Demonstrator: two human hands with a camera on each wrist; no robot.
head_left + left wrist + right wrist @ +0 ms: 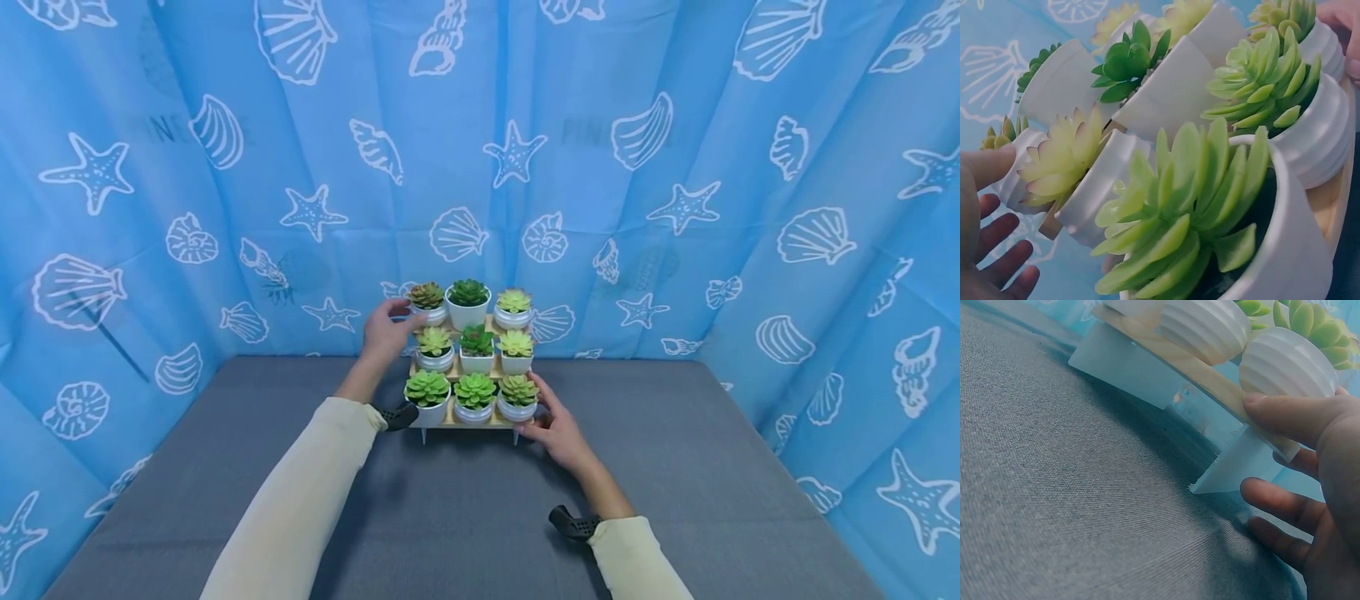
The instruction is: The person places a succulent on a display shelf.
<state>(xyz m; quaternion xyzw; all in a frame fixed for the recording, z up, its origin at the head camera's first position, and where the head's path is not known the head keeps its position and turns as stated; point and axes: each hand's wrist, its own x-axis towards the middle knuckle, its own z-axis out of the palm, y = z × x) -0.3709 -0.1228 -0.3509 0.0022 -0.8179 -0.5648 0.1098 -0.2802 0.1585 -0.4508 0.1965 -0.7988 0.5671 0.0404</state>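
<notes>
A three-tier plant stand (468,423) with wooden boards and pale translucent supports bears rows of white pots with artificial succulents. My left hand (386,332) is at the top tier's left end; in the left wrist view its thumb (988,165) appears to touch a small ribbed pot (1016,164) while the other fingers spread apart below. At the bottom tier's front right corner, my right hand (558,433) pinches the board (1197,372), thumb above and a finger beneath. A ribbed white pot (1285,365) stands right beside that thumb.
A grey cloth (675,467) covers the table. Blue curtains (465,167) printed with white shells and starfish hang behind and along both sides, close behind the stand. A large round pot (1300,237) is at the bottom tier's left end.
</notes>
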